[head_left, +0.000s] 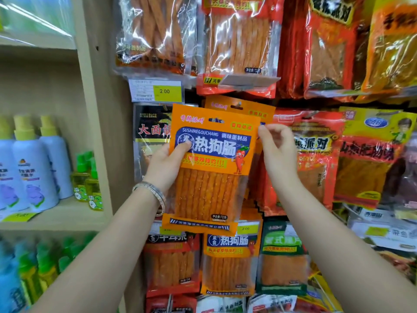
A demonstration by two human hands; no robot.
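Gripping orange snack pkt [209,172] w/ left hand [165,164], thumb over front, pinching its upper-right edge w/ right hand [281,154] fingers [263,130], prob to level hang hole [216,120] w/ twin pkt [255,110] behind.

The orange packet [209,168] hides fingers of the left hand [162,166] and most of the rear packet [239,105].

Blue spray bottles [33,168] with yellow caps lined up on wooden shelf [67,220], far left. Small yellow bottles [84,184] with green caps just beside. Yellow price tag [167,92] reading 2.00, upper middle. Black packet [151,136] hanging below it. Red packets [316,159] at right, green packet [282,256] lower down.
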